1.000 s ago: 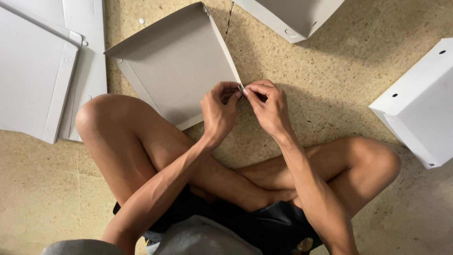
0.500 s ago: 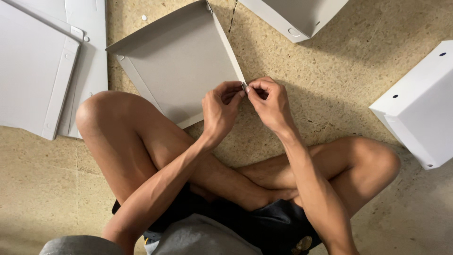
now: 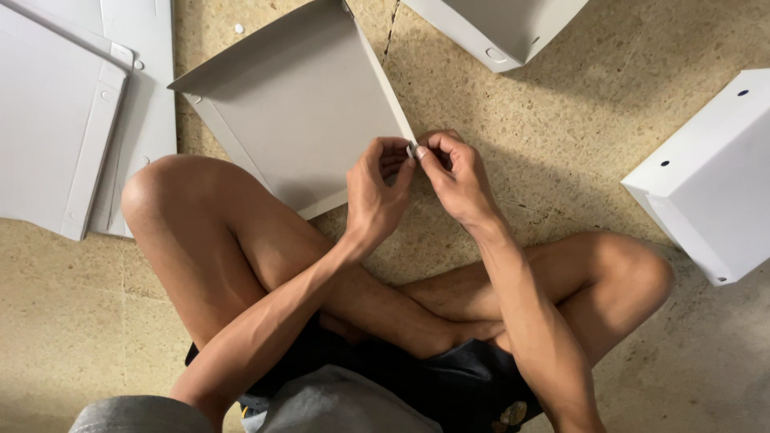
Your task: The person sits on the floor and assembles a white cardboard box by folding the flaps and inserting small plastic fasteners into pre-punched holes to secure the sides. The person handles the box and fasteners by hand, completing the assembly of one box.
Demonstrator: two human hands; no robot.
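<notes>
Both hands meet at the near corner of a grey sheet-metal panel (image 3: 297, 112) that lies on the speckled floor (image 3: 513, 152) in front of the crossed legs. Left hand (image 3: 377, 192): fingers curled, thumb and forefinger pinched together at the panel corner. Right hand (image 3: 457, 176): fingers likewise curled, fingertips (image 3: 420, 152) pressed against the same corner, touching the left fingertips. A small pale item sits between the two pinches; it is too small and too covered by the fingers to identify, and it cannot be told which hand carries it.

Panel: folded raised edge along its right side, running up from the corner; the far end is cut off by the top of the frame, and its near left part is hidden behind the left knee (image 3: 160, 192).

Surroundings: flat grey panels (image 3: 72, 104) with small holes lie to the left, partly out of frame. A white box-shaped part (image 3: 714, 176) with round holes lies well apart at the right. Another white part (image 3: 505, 28) lies beyond the panel, cut off at the top edge
</notes>
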